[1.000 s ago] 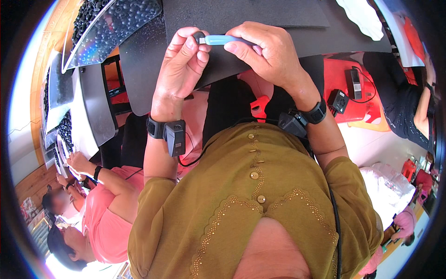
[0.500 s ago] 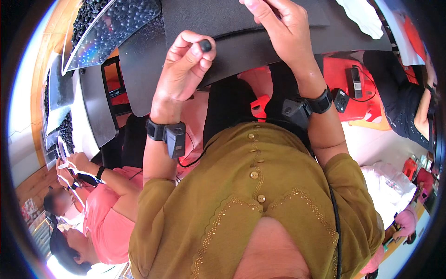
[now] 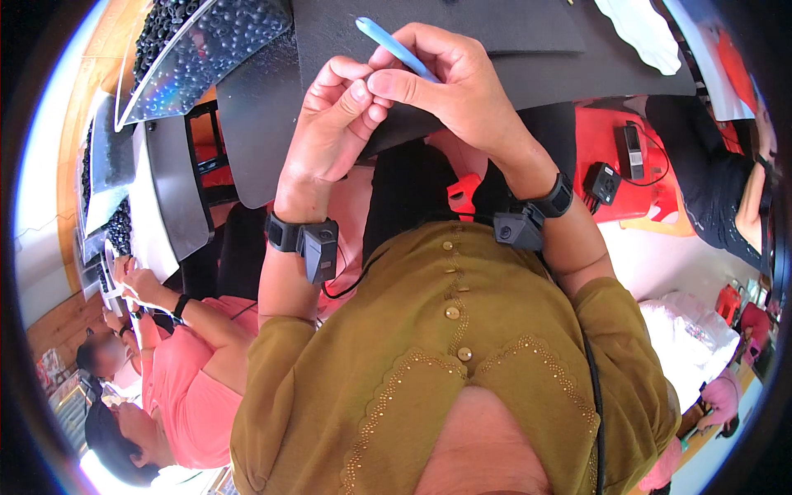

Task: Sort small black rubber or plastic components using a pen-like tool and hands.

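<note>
One light-blue tool (image 3: pixel 394 47) is clamped in the right grip (image 3: pixel 466 95) above the table's (image 3: pixel 577 78) near edge; the left grip (image 3: pixel 332 124) curls alongside, whether clamped on anything I cannot tell.

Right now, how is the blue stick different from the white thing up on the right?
The blue stick is thin, while the white thing is broad with a wavy edge. The blue stick is tilted in the right hand; the white thing lies on the dark table, with no hand on it. Both are lighter in colour than the table.
</note>
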